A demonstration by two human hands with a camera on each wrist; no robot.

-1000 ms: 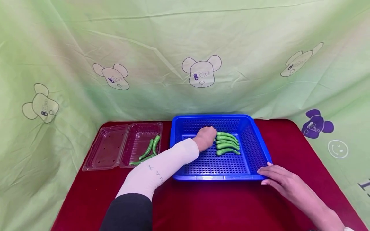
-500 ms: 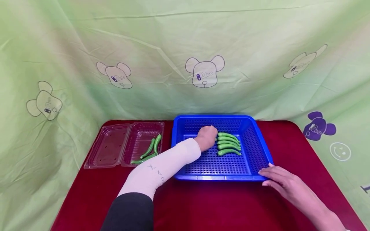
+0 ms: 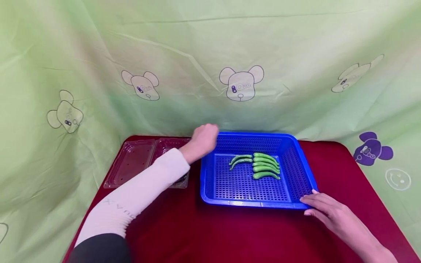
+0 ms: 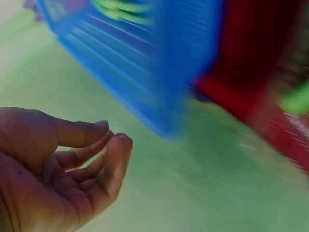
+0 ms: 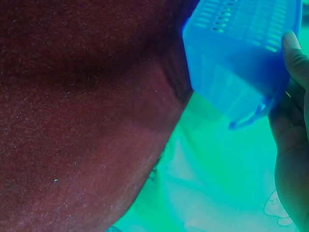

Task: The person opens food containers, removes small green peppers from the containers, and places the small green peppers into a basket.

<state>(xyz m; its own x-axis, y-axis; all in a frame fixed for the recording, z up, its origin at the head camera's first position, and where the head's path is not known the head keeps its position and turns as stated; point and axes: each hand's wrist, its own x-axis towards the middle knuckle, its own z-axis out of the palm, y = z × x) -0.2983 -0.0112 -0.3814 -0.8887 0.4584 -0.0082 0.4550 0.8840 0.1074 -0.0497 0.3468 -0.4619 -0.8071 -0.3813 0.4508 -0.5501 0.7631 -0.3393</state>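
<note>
The blue plastic basket has perforated walls and stands on the table in the head view. Inside lie slender, curved green vegetables that look like chili peppers: several paler ones stacked in a right-hand column, and two darker ones to their left. My left hand is raised over the basket's back left corner. In the left wrist view its fingers curl loosely towards the thumb, holding nothing. My right hand grips the basket's front right corner, its thumb against the wall in the right wrist view.
A clear plastic clamshell box lies unfolded left of the basket, partly hidden by my left sleeve. The table has a dark red cloth. Behind it hangs a green curtain with printed mouse heads.
My left hand has let go inside the basket and moved left and up, uncovering the two darker green vegetables. The right hand keeps its hold on the corner. The head view has shifted slightly.
</note>
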